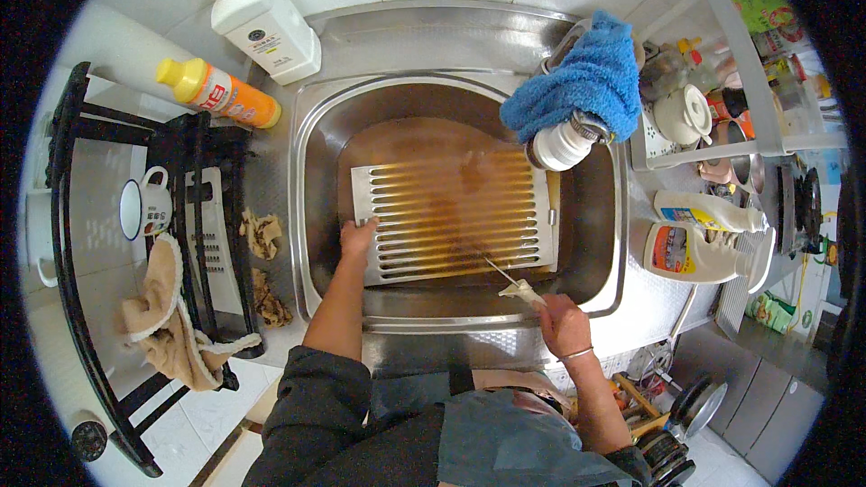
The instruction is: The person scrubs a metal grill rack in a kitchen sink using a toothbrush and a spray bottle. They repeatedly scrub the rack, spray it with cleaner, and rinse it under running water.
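Note:
A slotted metal panel [450, 216], probably a range hood filter, rests in a steel sink [460, 321] that holds brownish liquid. Yellow-brown grime streaks its slats. My left hand [357, 238] grips the panel's left edge, thumb on top. In my right hand [563, 326] is a thin pointed tool [502, 273], its handle end wrapped in pale cloth or paper. The tip of the tool is at the panel's lower right slats; whether it touches them I cannot tell. Another flat piece [556, 230] shows under the panel's right edge.
A blue towel [582, 84] drapes the tap, whose white spout [565, 145] overhangs the sink. To the left stand a black rack [67, 216], a yellow-orange bottle [220, 91] and a white pump bottle [267, 24]. Two white cleaner bottles [690, 253] [703, 212] lie right of the sink.

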`<state>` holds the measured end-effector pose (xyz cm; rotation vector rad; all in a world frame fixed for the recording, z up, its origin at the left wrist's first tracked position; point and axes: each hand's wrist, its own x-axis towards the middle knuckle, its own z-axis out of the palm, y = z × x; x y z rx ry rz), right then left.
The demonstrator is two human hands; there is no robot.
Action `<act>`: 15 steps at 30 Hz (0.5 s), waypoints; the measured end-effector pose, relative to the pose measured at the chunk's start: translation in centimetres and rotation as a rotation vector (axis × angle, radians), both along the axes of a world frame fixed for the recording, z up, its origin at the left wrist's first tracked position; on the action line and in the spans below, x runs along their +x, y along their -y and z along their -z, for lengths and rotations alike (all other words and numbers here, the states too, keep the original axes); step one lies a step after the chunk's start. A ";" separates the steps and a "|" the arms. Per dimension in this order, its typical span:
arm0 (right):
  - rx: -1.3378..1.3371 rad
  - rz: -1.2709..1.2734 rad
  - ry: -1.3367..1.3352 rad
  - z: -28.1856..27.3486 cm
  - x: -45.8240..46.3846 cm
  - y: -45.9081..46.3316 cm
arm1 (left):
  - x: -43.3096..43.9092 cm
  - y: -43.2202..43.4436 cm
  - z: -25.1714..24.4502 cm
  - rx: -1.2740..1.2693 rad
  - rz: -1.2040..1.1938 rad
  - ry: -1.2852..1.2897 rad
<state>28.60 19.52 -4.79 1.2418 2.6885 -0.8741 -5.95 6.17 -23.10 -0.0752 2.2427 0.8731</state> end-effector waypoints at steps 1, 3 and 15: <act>-0.006 0.006 -0.019 -0.3 -0.3 0.0 | 0.2 -0.3 -0.9 -0.012 -0.003 -0.005; 0.000 -0.002 -0.024 -0.4 -0.4 0.0 | 0.7 -1.0 -3.2 0.026 -0.036 0.043; -0.010 0.013 -0.026 -0.9 -0.5 0.5 | 0.4 -0.7 -3.9 0.256 -0.131 0.141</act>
